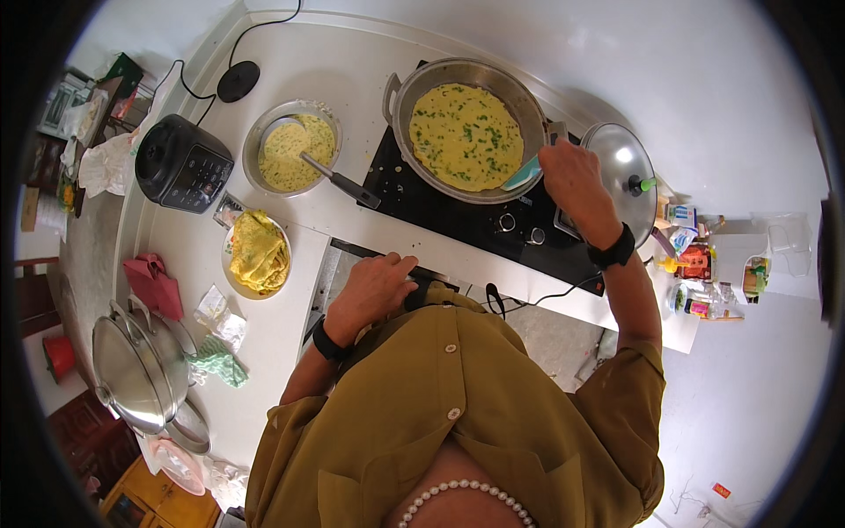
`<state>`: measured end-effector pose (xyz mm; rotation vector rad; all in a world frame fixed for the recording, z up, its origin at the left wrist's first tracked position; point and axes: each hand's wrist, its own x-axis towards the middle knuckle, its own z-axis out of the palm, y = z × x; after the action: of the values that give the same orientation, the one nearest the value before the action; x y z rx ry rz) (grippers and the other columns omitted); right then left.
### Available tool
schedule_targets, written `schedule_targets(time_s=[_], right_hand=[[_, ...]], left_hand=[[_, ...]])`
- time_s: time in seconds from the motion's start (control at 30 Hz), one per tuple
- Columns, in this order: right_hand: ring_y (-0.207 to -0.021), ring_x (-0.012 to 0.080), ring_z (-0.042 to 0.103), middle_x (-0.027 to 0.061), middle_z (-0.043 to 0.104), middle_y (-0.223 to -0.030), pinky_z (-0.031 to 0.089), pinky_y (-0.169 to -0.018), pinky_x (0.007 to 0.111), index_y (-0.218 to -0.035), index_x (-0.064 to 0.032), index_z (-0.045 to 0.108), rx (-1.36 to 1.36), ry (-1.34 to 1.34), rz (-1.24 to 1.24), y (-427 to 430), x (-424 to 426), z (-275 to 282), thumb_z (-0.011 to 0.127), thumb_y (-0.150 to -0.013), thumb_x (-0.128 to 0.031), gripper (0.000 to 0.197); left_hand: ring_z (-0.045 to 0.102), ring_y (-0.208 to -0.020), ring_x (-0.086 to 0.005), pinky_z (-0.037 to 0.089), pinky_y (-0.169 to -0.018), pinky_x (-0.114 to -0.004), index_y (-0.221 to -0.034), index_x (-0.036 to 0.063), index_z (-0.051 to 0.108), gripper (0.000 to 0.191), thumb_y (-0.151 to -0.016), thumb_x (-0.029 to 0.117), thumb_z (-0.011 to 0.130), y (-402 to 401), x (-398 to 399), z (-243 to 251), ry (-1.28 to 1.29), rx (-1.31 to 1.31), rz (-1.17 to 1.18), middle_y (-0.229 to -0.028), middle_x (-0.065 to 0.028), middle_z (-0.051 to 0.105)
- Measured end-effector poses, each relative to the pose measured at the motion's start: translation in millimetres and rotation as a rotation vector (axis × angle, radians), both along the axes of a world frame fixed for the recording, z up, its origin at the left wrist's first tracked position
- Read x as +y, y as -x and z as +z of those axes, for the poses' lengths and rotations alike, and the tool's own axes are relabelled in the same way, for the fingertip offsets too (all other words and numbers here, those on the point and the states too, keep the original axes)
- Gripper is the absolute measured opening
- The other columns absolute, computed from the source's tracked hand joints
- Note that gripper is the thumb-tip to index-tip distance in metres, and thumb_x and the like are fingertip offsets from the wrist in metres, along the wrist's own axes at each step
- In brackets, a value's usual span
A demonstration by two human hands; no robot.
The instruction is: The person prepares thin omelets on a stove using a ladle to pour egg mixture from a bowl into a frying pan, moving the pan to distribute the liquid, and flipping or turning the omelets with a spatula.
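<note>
My right hand (573,181) grips a turquoise spatula (523,173), its blade tucked at the lower right rim of a thin yellow egg pancake (465,135) flecked with chopped greens. The pancake lies flat in a wide metal pan (406,153) on a black cooktop (455,214). At the counter's front edge rests my left hand (375,290), fingers bent, with no object visible in it; its palm is hidden. Left of the pan, a metal bowl (251,158) holds egg batter (315,148) and a ladle (350,187). Folded cooked pancakes (259,254) lie on a plate (230,270).
A metal lid (617,168) leans against the wall right of the pan, near condiment bottles (709,309). At the left stand a black countertop appliance (181,165) and a lidded steel pot (135,376). A power cord (561,294) hangs at the front edge.
</note>
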<state>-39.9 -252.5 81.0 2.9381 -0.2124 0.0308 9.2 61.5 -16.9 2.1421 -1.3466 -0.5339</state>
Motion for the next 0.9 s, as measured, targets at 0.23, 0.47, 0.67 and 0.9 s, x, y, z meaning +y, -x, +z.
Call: schedule_targets(time_s=[0.23, 0.47, 0.67, 0.9], right_hand=[[-0.074, 0.0341, 0.061, 0.0157, 0.058, -0.074, 0.048, -0.063, 0.044, -0.071, -0.0046, 0.059, 0.066, 0.011, -0.015, -12.1, -1.4, 3.2, 0.052, -0.076, -0.005, 0.008], [-0.074, 0.0361, 0.064, 0.0189, 0.062, -0.074, 0.051, -0.063, 0.043, -0.072, -0.0021, 0.064, 0.130, 0.016, -0.022, -21.0, 8.1, 11.5, 0.052, -0.076, -0.004, 0.012], [-0.076, 0.0357, 0.065, 0.0186, 0.063, -0.073, 0.052, -0.063, 0.044, -0.072, -0.0018, 0.065, 0.130, -0.006, -0.022, -25.0, 10.4, 6.3, 0.053, -0.075, -0.004, 0.012], [-0.077, 0.0352, 0.063, 0.0172, 0.063, -0.075, 0.051, -0.064, 0.043, -0.073, -0.0012, 0.064, 0.178, -0.088, -0.024, -21.0, 10.1, -5.4, 0.053, -0.077, -0.006, 0.012]], left_hand=[[0.061, -0.074, -0.0326, 0.049, -0.063, -0.041, -0.098, 0.0072, 0.056, 0.026, -0.078, 0.020, 0.066, -0.1, -0.5, 0.6, 0.003, -0.003, -0.010, -0.081, -0.0117, 0.060], [0.061, -0.075, -0.0321, 0.049, -0.063, -0.041, -0.099, 0.0071, 0.056, 0.026, -0.078, 0.020, 0.066, 0.8, 0.9, -0.4, -0.007, -0.001, -0.002, -0.082, -0.0117, 0.060], [0.061, -0.076, -0.0320, 0.049, -0.064, -0.041, -0.099, 0.0070, 0.056, 0.026, -0.079, 0.021, 0.065, 1.7, 1.5, -0.4, -0.008, 0.005, 0.000, -0.083, -0.0116, 0.060], [0.061, -0.077, -0.0323, 0.049, -0.065, -0.041, -0.099, 0.0069, 0.056, 0.026, -0.079, 0.020, 0.065, 1.3, 1.3, 2.4, -0.013, 0.004, 0.000, -0.083, -0.0118, 0.061]])
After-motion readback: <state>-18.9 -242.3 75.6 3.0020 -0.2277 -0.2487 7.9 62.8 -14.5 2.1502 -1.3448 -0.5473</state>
